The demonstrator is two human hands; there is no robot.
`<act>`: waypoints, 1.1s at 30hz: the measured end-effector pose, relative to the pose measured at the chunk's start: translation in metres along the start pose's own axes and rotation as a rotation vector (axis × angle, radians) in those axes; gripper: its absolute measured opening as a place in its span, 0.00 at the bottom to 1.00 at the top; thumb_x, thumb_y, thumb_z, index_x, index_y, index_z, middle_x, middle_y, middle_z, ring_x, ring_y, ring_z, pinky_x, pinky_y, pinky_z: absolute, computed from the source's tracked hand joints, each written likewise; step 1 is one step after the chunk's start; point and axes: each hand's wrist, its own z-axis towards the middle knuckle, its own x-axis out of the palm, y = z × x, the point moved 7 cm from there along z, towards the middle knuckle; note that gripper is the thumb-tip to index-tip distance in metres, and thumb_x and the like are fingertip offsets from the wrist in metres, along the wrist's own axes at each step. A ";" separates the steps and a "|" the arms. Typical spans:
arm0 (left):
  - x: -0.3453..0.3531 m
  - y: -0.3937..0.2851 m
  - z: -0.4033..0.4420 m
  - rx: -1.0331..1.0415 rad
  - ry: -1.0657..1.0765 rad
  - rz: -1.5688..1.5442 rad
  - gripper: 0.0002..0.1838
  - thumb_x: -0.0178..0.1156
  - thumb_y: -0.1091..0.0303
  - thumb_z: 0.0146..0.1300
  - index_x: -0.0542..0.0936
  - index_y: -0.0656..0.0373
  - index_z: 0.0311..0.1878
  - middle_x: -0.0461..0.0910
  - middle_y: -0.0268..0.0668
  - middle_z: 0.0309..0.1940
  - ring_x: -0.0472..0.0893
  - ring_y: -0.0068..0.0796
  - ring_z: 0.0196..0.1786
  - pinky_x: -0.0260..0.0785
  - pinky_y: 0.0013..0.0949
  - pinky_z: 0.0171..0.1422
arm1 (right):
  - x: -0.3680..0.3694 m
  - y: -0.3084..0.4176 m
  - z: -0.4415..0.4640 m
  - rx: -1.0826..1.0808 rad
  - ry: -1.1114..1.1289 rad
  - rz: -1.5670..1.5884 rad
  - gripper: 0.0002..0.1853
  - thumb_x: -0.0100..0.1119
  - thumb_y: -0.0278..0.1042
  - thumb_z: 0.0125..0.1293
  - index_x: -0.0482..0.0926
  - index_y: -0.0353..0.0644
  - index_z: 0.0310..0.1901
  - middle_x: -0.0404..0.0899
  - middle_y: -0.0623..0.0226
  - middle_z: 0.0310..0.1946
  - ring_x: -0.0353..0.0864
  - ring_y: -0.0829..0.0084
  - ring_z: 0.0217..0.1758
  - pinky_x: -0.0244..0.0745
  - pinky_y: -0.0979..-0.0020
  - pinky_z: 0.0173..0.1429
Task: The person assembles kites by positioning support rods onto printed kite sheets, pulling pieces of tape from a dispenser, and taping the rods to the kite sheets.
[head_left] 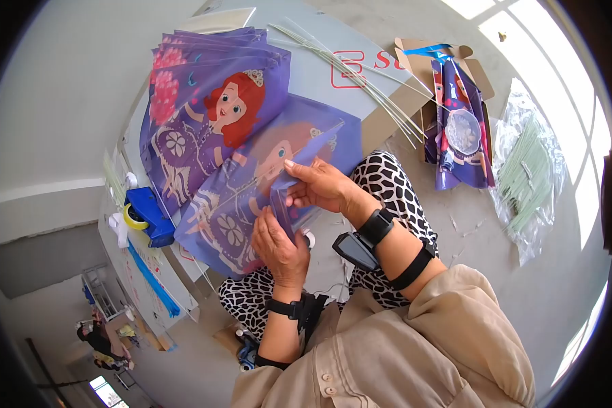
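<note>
A thin purple kite sheet (217, 224), printed with a red-haired princess, lies slanted across my lap and the board's edge. Its near edge is folded up, showing a pale, see-through back side. My right hand (319, 185) pinches this folded edge between thumb and fingers. Just below it, my left hand (280, 250) has its fingers closed on the same edge, with the thumb side toward me. Beyond, a stack of matching printed sheets (231, 102) rests on the board. Part of the fold between my hands is hidden by the fingers.
Thin white rods (360, 78) lie across the white board (306, 41). A blue tape dispenser (149, 216) and blue strips (153, 282) are at left. On the right are a cardboard box (479, 68) with rolled printed sheets and a plastic bag of rods (530, 170). Another person is far off, lower left.
</note>
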 end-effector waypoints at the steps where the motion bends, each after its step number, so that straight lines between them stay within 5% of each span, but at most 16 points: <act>1: -0.001 0.012 0.004 -0.010 -0.059 0.017 0.24 0.61 0.75 0.52 0.69 0.68 0.54 0.74 0.50 0.45 0.74 0.51 0.47 0.66 0.46 0.51 | 0.004 0.000 0.000 -0.021 0.027 0.191 0.22 0.59 0.51 0.64 0.78 0.34 0.36 0.82 0.64 0.27 0.79 0.78 0.25 0.73 0.76 0.29; 2: 0.005 0.033 0.007 -0.144 0.069 -0.064 0.21 0.57 0.79 0.50 0.71 0.67 0.50 0.76 0.50 0.41 0.76 0.51 0.44 0.65 0.46 0.49 | 0.003 0.005 -0.002 -0.022 0.028 0.189 0.22 0.59 0.51 0.64 0.78 0.34 0.36 0.82 0.64 0.27 0.79 0.78 0.25 0.73 0.76 0.29; 5: -0.017 0.053 0.052 -0.130 0.120 0.032 0.15 0.55 0.81 0.51 0.73 0.67 0.44 0.78 0.52 0.33 0.76 0.55 0.39 0.66 0.48 0.45 | -0.003 0.052 -0.030 -0.130 0.053 -0.476 0.18 0.64 0.47 0.61 0.81 0.36 0.31 0.81 0.66 0.21 0.76 0.81 0.23 0.66 0.80 0.27; 6: -0.023 0.061 0.070 -0.109 0.142 0.002 0.14 0.54 0.82 0.51 0.72 0.67 0.43 0.78 0.54 0.31 0.76 0.57 0.37 0.67 0.48 0.43 | -0.020 0.072 -0.033 -0.219 -0.060 -0.711 0.14 0.66 0.41 0.59 0.81 0.38 0.26 0.79 0.69 0.18 0.73 0.82 0.21 0.65 0.81 0.28; 7: -0.027 0.068 0.087 -0.089 0.163 -0.027 0.12 0.53 0.82 0.51 0.72 0.68 0.42 0.77 0.56 0.29 0.76 0.58 0.36 0.67 0.49 0.42 | -0.042 0.093 -0.037 -0.415 -0.283 -0.605 0.08 0.66 0.33 0.56 0.81 0.36 0.28 0.77 0.71 0.18 0.71 0.83 0.21 0.65 0.80 0.29; 9: -0.038 0.070 0.120 -0.058 0.190 -0.028 0.12 0.53 0.83 0.52 0.72 0.68 0.42 0.77 0.57 0.28 0.77 0.59 0.36 0.67 0.50 0.40 | -0.083 0.134 -0.042 -0.797 -0.649 -0.633 0.13 0.66 0.22 0.48 0.80 0.33 0.38 0.81 0.64 0.32 0.75 0.78 0.28 0.71 0.75 0.33; 11: -0.042 0.074 0.151 -0.019 0.218 -0.028 0.12 0.52 0.84 0.52 0.72 0.68 0.41 0.77 0.57 0.28 0.77 0.60 0.35 0.67 0.51 0.39 | -0.069 0.158 -0.039 -0.751 -0.561 -0.561 0.19 0.64 0.20 0.48 0.79 0.33 0.46 0.81 0.64 0.37 0.75 0.78 0.32 0.73 0.73 0.38; 17: -0.034 0.093 0.231 0.140 0.280 0.017 0.09 0.50 0.83 0.54 0.74 0.66 0.38 0.77 0.57 0.28 0.77 0.60 0.37 0.67 0.51 0.39 | -0.073 0.158 0.015 -0.339 -0.326 -0.588 0.17 0.60 0.20 0.48 0.82 0.34 0.44 0.81 0.65 0.36 0.76 0.77 0.33 0.69 0.74 0.39; 21: -0.008 0.115 0.279 0.225 0.291 0.114 0.10 0.49 0.82 0.54 0.74 0.65 0.39 0.76 0.57 0.31 0.76 0.59 0.40 0.67 0.50 0.42 | -0.080 0.146 0.043 -0.307 -0.222 -0.399 0.10 0.64 0.23 0.50 0.84 0.39 0.36 0.78 0.75 0.23 0.73 0.83 0.28 0.62 0.80 0.30; 24: 0.014 0.124 0.301 0.290 0.300 0.090 0.10 0.48 0.81 0.54 0.75 0.64 0.39 0.76 0.56 0.32 0.76 0.59 0.41 0.67 0.51 0.43 | -0.075 0.147 0.053 -0.364 -0.259 -0.309 0.06 0.64 0.22 0.53 0.82 0.38 0.34 0.73 0.79 0.20 0.64 0.87 0.19 0.56 0.83 0.22; 29: 0.055 0.141 0.319 0.271 0.444 0.171 0.12 0.48 0.81 0.54 0.77 0.62 0.41 0.78 0.52 0.34 0.77 0.55 0.44 0.68 0.49 0.45 | -0.072 0.150 0.061 -0.389 -0.304 -0.323 0.09 0.64 0.19 0.51 0.80 0.38 0.36 0.75 0.76 0.21 0.68 0.86 0.19 0.60 0.82 0.21; 33: 0.058 0.139 0.324 0.251 0.133 0.255 0.10 0.56 0.77 0.55 0.78 0.61 0.42 0.79 0.46 0.37 0.76 0.46 0.48 0.69 0.45 0.48 | -0.074 0.150 0.068 -0.366 -0.333 -0.349 0.11 0.64 0.19 0.52 0.79 0.38 0.39 0.77 0.73 0.23 0.70 0.86 0.19 0.60 0.83 0.21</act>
